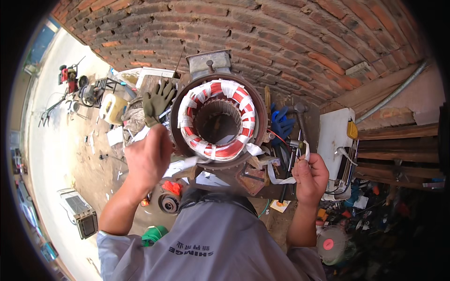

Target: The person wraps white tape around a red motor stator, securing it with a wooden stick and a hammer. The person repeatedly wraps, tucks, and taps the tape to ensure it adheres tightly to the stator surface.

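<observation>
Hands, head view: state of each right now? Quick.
Left hand: looks curled but blurred; can't tell whether it is closed or holding anything.
Right hand: closed, pinching white tape between thumb and fingers.

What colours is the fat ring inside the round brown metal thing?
The ring is red and white, in uneven stripes, best in the head view.

Grey short-sleeved shirt [215, 234], dark chest lettering [191, 249], black cloth [215, 198] at waist, bare left hand [149, 158], bare right hand [311, 180]

The left hand [151, 157] is blurred, its grip unclear, the lower edge crops the grey shirt [211, 225], and shadowed clutter [370, 206] looks indistinct.
</observation>
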